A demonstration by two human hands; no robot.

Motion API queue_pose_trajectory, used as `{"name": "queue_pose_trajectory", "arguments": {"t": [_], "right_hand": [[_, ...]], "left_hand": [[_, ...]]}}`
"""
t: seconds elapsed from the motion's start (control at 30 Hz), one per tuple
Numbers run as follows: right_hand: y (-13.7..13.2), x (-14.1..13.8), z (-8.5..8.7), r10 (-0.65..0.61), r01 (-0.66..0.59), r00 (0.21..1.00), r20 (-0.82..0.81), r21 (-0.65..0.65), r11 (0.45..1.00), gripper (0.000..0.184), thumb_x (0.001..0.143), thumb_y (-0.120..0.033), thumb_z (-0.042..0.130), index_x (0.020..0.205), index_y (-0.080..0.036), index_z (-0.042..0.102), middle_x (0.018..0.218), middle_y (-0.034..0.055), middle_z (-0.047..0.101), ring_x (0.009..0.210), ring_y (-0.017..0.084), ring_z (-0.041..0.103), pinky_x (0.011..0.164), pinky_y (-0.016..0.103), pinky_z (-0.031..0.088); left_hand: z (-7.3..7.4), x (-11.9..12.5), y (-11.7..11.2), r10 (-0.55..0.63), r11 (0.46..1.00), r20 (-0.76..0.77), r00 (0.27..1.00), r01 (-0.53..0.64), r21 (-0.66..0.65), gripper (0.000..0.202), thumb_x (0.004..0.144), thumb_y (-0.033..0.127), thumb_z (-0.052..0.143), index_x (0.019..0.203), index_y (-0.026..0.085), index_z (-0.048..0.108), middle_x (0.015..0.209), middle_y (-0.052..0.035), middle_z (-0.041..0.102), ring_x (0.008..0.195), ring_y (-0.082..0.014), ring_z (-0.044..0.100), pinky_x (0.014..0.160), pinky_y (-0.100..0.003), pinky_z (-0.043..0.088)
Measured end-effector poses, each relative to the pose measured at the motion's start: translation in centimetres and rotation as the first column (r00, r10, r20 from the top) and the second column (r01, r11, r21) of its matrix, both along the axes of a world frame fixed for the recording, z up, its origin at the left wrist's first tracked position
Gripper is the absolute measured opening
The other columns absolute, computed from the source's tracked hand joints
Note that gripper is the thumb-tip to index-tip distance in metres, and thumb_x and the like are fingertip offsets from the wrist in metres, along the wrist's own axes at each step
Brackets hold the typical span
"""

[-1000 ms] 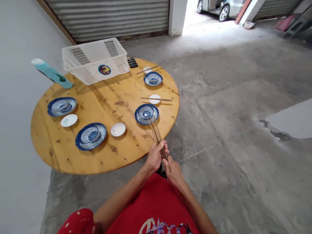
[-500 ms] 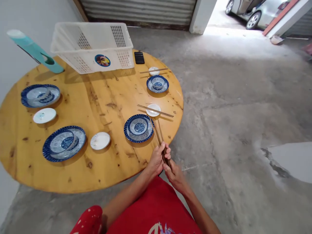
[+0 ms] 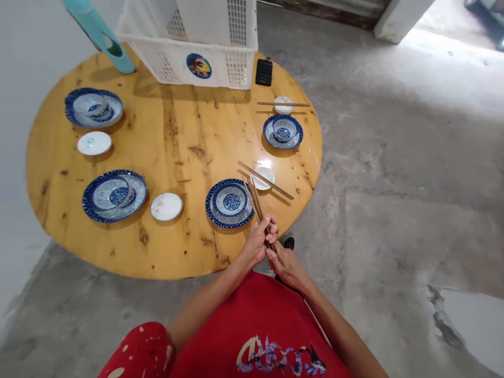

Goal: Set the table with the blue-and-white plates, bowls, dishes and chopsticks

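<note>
Head view: left hand wrapped round mid-length of a loose bundle of brown chopsticks, right hand pinching their near ends, at the tabletop's near right edge, far tips by a blue-and-white plate. Likely light, stiff, smooth, apt to fan apart; firmest hold around the middle.

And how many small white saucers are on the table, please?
4: a far-right saucer under chopsticks, a nearer right saucer under other chopsticks, a front saucer between two blue-rimmed plates, and a left saucer. The white basket may hide more.
</note>
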State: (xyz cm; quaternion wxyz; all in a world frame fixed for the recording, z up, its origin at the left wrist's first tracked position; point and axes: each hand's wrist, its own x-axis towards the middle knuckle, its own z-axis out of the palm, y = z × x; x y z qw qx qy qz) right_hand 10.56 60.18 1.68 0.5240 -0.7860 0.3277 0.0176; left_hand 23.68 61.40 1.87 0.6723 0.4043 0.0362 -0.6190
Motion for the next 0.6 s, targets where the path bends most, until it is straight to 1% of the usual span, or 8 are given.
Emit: {"name": "queue_pose_trajectory", "arguments": {"t": [0.1, 0.17, 0.27, 0.33, 0.37, 0.43, 0.53, 0.6], "right_hand": [[-3.6, -0.1, 0.4, 0.160, -0.162, 0.987, -0.033, -0.078, 0.984, 0.030, 0.104, -0.036, 0.032, 0.108, -0.018, 0.056, 0.072, 0.0020, 0.066, 0.063, 0.017, 0.061, 0.064, 0.026, 0.044], [-6.9, 0.1, 0.2, 0.150, -0.162, 0.987, -0.065, -0.261, 0.952, 0.031, 0.104, -0.036, 0.034, 0.103, -0.018, 0.060, 0.083, 0.0051, 0.068, 0.076, 0.018, 0.064, 0.073, 0.027, 0.046], [-12.0, 1.3, -1.2, 0.019, -0.051, 0.998, -0.060, -0.595, 0.802, 0.028, 0.101, -0.031, 0.044, 0.115, -0.012, 0.059, 0.112, 0.0158, 0.066, 0.108, 0.025, 0.059, 0.095, 0.035, 0.044], [-14.7, 2.9, -2.6, 0.013, -0.088, 0.994, -0.113, -0.695, 0.713, 0.034, 0.096, -0.029, 0.053, 0.122, -0.007, 0.056, 0.125, 0.0215, 0.060, 0.120, 0.030, 0.052, 0.104, 0.040, 0.040], [-15.6, 3.8, -3.2, 0.019, -0.136, 0.985, -0.170, -0.710, 0.691, 0.036, 0.095, -0.029, 0.057, 0.122, -0.006, 0.056, 0.127, 0.0228, 0.058, 0.121, 0.031, 0.052, 0.105, 0.041, 0.039], [-16.9, 5.5, -4.0, 0.030, -0.242, 0.951, -0.306, -0.686, 0.686, 0.034, 0.096, -0.030, 0.056, 0.120, -0.007, 0.056, 0.124, 0.0231, 0.060, 0.117, 0.031, 0.055, 0.099, 0.041, 0.043], [-17.8, 6.8, -4.2, 0.063, -0.337, 0.893, -0.446, -0.570, 0.750, 0.026, 0.102, -0.028, 0.043, 0.116, -0.010, 0.056, 0.110, 0.0194, 0.067, 0.104, 0.027, 0.064, 0.085, 0.036, 0.047], [-18.0, 6.2, -3.6, 0.090, -0.338, 0.887, -0.454, -0.503, 0.795, 0.027, 0.105, -0.029, 0.036, 0.115, -0.012, 0.055, 0.102, 0.0165, 0.070, 0.095, 0.025, 0.067, 0.079, 0.032, 0.046]], "left_hand": [[-0.1, 0.2, -0.9, 0.115, 0.993, 0.034, 0.993, -0.115, -0.015, 0.046, 0.070, 0.050, 0.082, 0.082, 0.014, 0.056, 0.053, 0.0079, 0.047, 0.038, 0.0003, 0.029, 0.038, -0.013, 0.024], [-0.1, 0.3, -1.5, 0.214, 0.977, 0.064, 0.975, -0.214, -0.019, 0.046, 0.070, 0.049, 0.082, 0.082, 0.014, 0.056, 0.053, 0.0080, 0.047, 0.037, 0.0007, 0.029, 0.037, -0.013, 0.022], [-0.3, 0.0, -2.1, 0.336, 0.941, 0.081, 0.938, -0.337, -0.008, 0.045, 0.072, 0.049, 0.082, 0.082, 0.013, 0.057, 0.055, 0.0076, 0.048, 0.037, 0.0013, 0.029, 0.037, -0.012, 0.022], [-0.5, -0.6, -2.6, 0.384, 0.922, 0.092, 0.919, -0.387, 0.010, 0.044, 0.074, 0.049, 0.081, 0.083, 0.013, 0.057, 0.056, 0.0070, 0.050, 0.038, 0.0013, 0.030, 0.037, -0.011, 0.022], [-0.6, -0.9, -2.9, 0.404, 0.913, 0.101, 0.909, -0.408, 0.022, 0.043, 0.074, 0.049, 0.080, 0.084, 0.013, 0.058, 0.057, 0.0066, 0.051, 0.038, 0.0011, 0.031, 0.037, -0.011, 0.023], [-0.9, -1.6, -3.7, 0.434, 0.896, 0.120, 0.893, -0.442, 0.047, 0.042, 0.075, 0.048, 0.080, 0.084, 0.013, 0.059, 0.059, 0.0057, 0.054, 0.039, 0.0009, 0.033, 0.037, -0.011, 0.025], [-1.4, -2.2, -5.2, 0.465, 0.874, 0.164, 0.870, -0.481, 0.073, 0.041, 0.076, 0.047, 0.079, 0.085, 0.012, 0.060, 0.062, 0.0043, 0.057, 0.039, 0.0008, 0.034, 0.037, -0.012, 0.025], [-1.7, -2.4, -6.4, 0.489, 0.854, 0.202, 0.849, -0.513, 0.087, 0.039, 0.077, 0.046, 0.078, 0.086, 0.012, 0.062, 0.066, 0.0028, 0.059, 0.039, 0.0010, 0.035, 0.036, -0.012, 0.025]]}}
